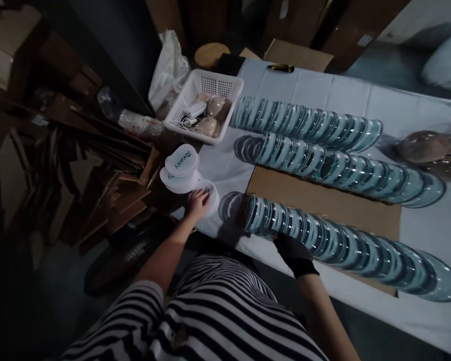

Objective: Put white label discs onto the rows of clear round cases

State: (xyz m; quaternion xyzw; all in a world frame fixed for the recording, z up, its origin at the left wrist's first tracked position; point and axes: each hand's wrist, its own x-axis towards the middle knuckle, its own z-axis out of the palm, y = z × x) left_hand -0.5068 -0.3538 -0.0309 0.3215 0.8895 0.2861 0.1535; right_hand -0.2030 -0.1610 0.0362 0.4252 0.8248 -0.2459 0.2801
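My bare left hand (198,203) rests on the nearest of the white round printed discs (211,199), its fingers bent over the disc's surface; whether they grip it cannot be made out. Two more stacks of white discs (182,161) lie just beyond it, with dark lettering on top. My right hand (291,249), in a black glove, touches the near side of the front row of clear glass dishes (323,235); its fingertips are hidden against the glass. Behind it, a middle row of glass dishes (334,168) and a back row (304,120) stretch across the table.
A white basket (173,120) holding wrapped items stands at the table's back left. Flat cardboard (323,198) lies beneath the dishes. Folded cardboard (124,200) is piled at the left. A yellow-black tool (280,68) lies at the far edge.
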